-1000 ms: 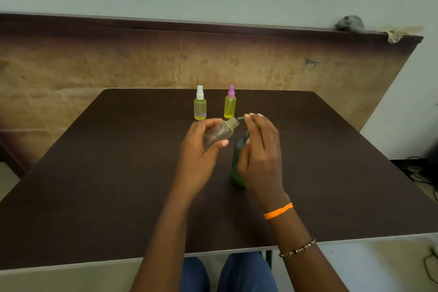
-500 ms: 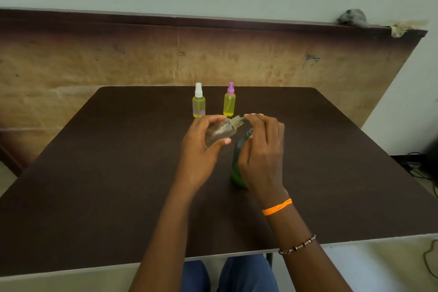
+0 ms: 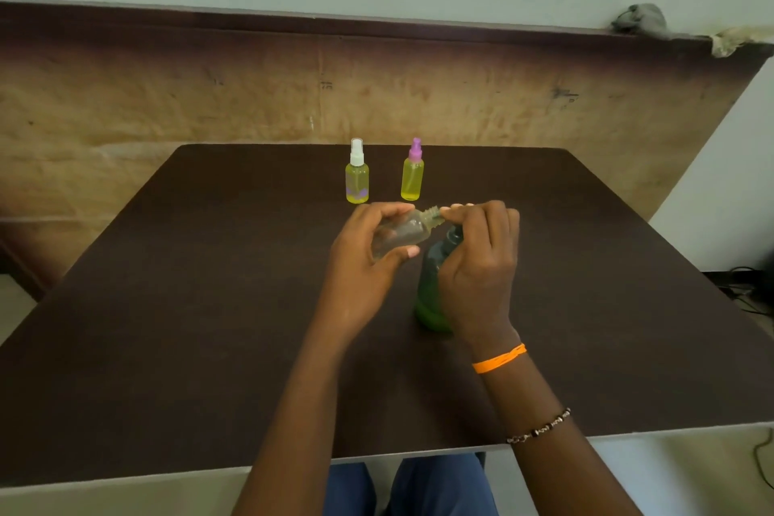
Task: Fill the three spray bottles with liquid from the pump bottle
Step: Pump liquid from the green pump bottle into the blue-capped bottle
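Observation:
My left hand point(image 3: 364, 264) grips a clear, uncapped spray bottle point(image 3: 402, 232), tilted with its open neck pointing right. That neck meets the spout of the green pump bottle point(image 3: 431, 289), which stands on the dark table point(image 3: 209, 306). My right hand point(image 3: 481, 260) lies over the pump head with its fingers curled on it, hiding most of the pump. Two capped spray bottles stand upright at the back, both holding yellow liquid: one with a white cap point(image 3: 357, 174) and one with a purple cap point(image 3: 413, 172).
A brown wooden panel point(image 3: 251, 96) runs behind the table's far edge. Grey cloth point(image 3: 638, 19) sits on top of it at the right. Cables point(image 3: 745, 293) lie on the floor to the right. My knees show below the near edge.
My right hand's fingers have curled lower onto the pump head. The clear bottle's neck stays at the spout. The view shifted slightly.

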{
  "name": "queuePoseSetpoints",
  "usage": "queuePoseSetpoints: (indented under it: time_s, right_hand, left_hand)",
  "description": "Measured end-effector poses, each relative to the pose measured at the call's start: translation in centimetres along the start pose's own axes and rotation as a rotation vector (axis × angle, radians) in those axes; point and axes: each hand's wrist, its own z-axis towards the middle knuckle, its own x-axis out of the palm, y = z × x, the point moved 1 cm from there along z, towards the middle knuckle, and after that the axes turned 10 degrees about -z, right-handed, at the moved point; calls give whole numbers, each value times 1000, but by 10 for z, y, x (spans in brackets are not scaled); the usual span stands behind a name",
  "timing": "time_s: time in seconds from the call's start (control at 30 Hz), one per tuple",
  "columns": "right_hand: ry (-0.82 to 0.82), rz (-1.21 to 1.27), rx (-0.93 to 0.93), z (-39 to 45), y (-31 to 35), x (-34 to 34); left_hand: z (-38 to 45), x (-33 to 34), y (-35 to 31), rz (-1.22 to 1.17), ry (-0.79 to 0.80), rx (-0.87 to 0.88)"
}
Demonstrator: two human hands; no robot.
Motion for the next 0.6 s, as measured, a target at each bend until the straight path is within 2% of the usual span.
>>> queuePoseSetpoints:
  time_s: [0.1,0.27,0.47,0.6]
  right_hand:
    - [31,25,18,4,3,-5]
    - [-40,33,38,-1,2,3]
    - [14,74,58,5,3,0]
    - [-10,52,68,5,3,1]
  left_hand:
    - [0,-2,-4,8,11,8]
    - [0,-3,-3,1,1,3]
    - [2,-7,-5,-162,-99,-86]
    - [2,-6,-5,-168,-133,-92]
